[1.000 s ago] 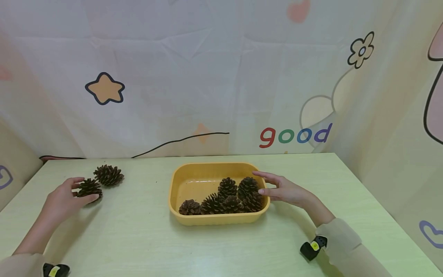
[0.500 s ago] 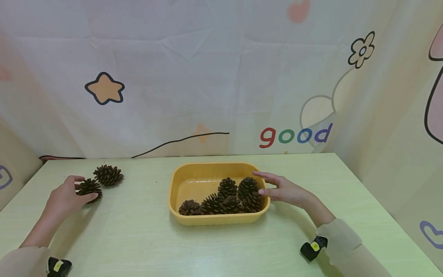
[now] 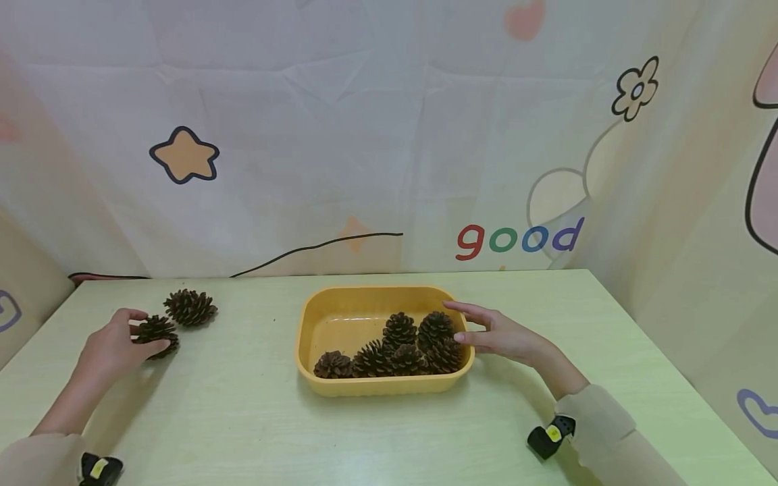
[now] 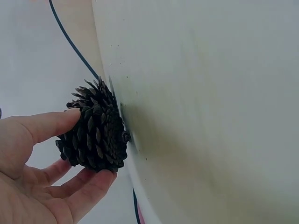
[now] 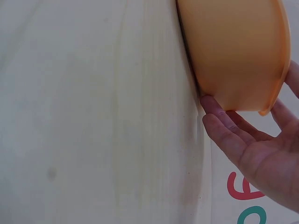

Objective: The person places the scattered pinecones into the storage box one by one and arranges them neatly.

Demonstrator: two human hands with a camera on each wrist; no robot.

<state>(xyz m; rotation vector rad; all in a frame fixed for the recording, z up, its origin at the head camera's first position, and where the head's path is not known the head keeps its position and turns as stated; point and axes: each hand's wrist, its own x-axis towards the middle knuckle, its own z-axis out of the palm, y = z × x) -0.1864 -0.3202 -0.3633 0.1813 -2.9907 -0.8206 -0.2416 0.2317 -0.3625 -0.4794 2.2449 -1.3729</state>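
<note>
My left grip (image 3: 112, 347) pinches a pine cone (image 3: 159, 335); my right grip (image 3: 504, 334) holds the tub (image 3: 383, 386). Step judged: pickup; steady lift called for.

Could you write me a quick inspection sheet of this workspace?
Surface: pale table with a few dark specks.
Job's things: one pine cone in hand; a second cone just beyond it; several more cones in the yellow tray.
Clutter: nothing seen beyond those specks.
Hands: left hand grips the first cone; right hand holds the tray's right end.
Cables: nothing seen.
Surroundings: printed cloth with a star; a black device on each wrist.
</note>
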